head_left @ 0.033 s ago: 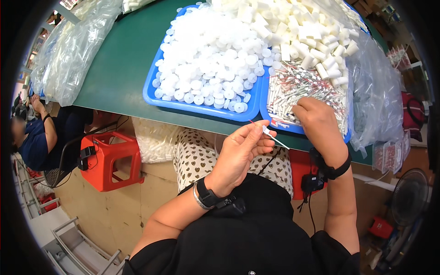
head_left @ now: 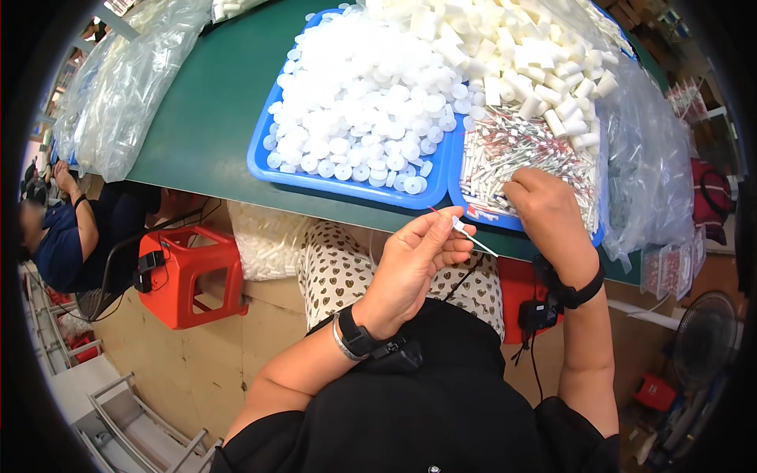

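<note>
My left hand [head_left: 418,256] is closed in front of the table edge, thumb and fingers pinching a thin white stick [head_left: 480,243] with a red tip at one end and a small white piece around it near the fingers. My right hand [head_left: 548,209] reaches into the right-hand blue tray [head_left: 455,175], its fingers curled down at a pile of thin white and red sticks [head_left: 527,140]. Whatever its fingertips grip is hidden. Beside that pile, the left blue tray [head_left: 264,167] is heaped with translucent white discs [head_left: 355,102].
White foam-like cylinders [head_left: 544,75] are heaped behind the sticks. Clear plastic bags [head_left: 643,150] lie at the right, another plastic bag [head_left: 130,87] at the far left of the green table [head_left: 189,118]. A red stool [head_left: 193,276] and a seated person [head_left: 67,229] are left; a fan [head_left: 704,339] stands right.
</note>
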A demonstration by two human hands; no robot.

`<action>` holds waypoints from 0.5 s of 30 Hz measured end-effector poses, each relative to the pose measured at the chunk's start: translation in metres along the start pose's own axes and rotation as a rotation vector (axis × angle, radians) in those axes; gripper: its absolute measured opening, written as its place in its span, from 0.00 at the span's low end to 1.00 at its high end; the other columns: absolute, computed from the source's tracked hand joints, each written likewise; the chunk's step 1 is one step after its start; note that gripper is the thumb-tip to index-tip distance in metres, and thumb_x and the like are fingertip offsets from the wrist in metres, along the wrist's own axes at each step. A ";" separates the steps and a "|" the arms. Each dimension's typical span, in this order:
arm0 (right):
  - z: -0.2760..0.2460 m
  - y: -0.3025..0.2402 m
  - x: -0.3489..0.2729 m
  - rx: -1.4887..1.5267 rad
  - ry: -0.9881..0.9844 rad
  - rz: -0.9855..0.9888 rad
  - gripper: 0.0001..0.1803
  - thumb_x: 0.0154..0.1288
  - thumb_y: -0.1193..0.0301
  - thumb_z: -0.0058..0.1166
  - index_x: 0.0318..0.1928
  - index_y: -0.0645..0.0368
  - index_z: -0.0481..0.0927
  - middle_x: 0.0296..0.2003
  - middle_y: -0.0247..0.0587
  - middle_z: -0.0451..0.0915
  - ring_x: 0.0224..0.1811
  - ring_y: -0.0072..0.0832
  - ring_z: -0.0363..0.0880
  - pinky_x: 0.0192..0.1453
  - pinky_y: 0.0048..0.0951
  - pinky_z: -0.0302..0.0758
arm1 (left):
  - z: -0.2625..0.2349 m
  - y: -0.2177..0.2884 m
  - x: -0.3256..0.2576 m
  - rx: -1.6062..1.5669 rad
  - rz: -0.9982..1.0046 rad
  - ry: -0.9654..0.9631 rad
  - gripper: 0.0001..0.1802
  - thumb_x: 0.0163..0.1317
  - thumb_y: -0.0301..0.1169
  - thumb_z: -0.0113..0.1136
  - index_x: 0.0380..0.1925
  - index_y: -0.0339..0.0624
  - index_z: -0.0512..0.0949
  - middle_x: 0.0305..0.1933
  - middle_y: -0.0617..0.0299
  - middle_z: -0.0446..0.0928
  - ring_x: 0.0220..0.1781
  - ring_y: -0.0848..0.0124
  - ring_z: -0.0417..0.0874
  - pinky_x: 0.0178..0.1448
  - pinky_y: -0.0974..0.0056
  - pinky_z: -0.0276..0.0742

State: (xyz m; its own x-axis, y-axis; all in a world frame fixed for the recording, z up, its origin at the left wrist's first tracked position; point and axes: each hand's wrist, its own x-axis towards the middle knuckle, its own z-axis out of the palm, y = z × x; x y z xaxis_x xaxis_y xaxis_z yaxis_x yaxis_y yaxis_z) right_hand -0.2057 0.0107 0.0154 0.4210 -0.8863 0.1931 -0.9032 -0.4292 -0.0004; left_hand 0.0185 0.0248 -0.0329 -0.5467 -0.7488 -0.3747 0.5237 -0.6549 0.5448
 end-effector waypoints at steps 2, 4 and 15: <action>0.001 0.000 0.000 0.054 0.051 0.021 0.03 0.53 0.79 0.55 0.29 0.61 0.76 0.29 0.42 0.75 0.31 0.38 0.77 0.34 0.37 0.75 | -0.001 0.000 0.001 -0.007 0.006 0.007 0.22 0.75 0.37 0.52 0.60 0.32 0.70 0.50 0.52 0.80 0.47 0.71 0.84 0.54 0.67 0.82; -0.002 -0.006 -0.002 0.151 0.184 0.073 0.04 0.55 0.80 0.57 0.31 0.61 0.76 0.29 0.43 0.76 0.30 0.39 0.78 0.33 0.38 0.75 | -0.002 0.000 0.001 -0.018 0.023 0.021 0.22 0.75 0.37 0.52 0.60 0.32 0.70 0.50 0.52 0.80 0.48 0.70 0.84 0.55 0.66 0.82; -0.021 -0.043 -0.026 0.562 0.195 0.120 0.07 0.55 0.81 0.61 0.36 0.62 0.79 0.24 0.43 0.78 0.22 0.37 0.77 0.27 0.35 0.72 | 0.009 0.011 -0.001 -0.039 0.164 0.012 0.20 0.75 0.35 0.52 0.59 0.33 0.70 0.51 0.51 0.80 0.50 0.68 0.84 0.56 0.65 0.82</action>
State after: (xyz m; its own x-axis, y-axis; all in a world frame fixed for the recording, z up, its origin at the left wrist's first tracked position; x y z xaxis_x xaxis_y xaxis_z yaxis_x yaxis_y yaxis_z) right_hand -0.1798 0.0557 0.0306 0.2485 -0.9086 0.3358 -0.7387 -0.4020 -0.5411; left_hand 0.0187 0.0190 -0.0203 -0.4443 -0.8468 -0.2925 0.6303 -0.5275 0.5696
